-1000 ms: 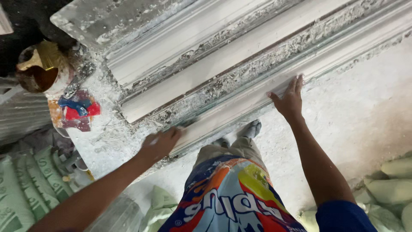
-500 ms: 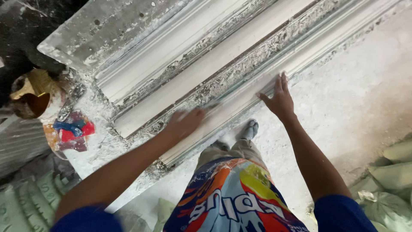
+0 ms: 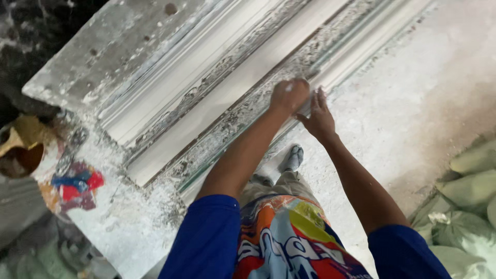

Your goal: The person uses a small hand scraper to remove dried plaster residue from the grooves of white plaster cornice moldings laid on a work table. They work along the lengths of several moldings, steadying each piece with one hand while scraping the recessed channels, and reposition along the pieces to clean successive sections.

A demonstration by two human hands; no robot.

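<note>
The left hand is closed in a fist on the long white plaster moulding; the right hand, fingers spread, is pressed flat just beside it.

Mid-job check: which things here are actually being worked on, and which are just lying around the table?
In hand:
- left hand, closed, on the moulding's near edge
- right hand, fingers spread, beside it
- long white plaster moulding
- plaster-crusted work table under it

Lying about:
- crumpled red-and-blue wrapper
- brown pot at the table's end
- filled sacks on the floor
</note>
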